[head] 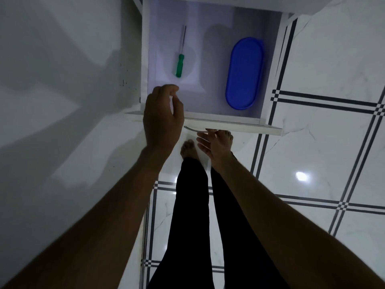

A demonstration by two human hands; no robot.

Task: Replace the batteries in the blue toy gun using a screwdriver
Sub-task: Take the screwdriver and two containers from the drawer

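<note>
The person stands barefoot on the tiled floor in front of a pulled-out white drawer, both arms stretched forward and down. The left hand reaches over the drawer's front edge at its left corner, back of the hand up, fingers loosely curled with a gap between thumb and fingertips; it holds nothing. The right hand sits lower, just under the drawer front, fingers straight and spread, their tips at the thin metal handle; whether they actually touch it I cannot tell.

Inside the drawer, a screwdriver with a green grip lies on the left side, its shaft pointing toward the back. It is a little beyond the left hand's fingers, not touched. On the right side of the drawer lies a blue oval container with its lid on, well apart from the screwdriver. No toy gun shows anywhere here.

Black trouser legs and bare feet show between the forearms.
</note>
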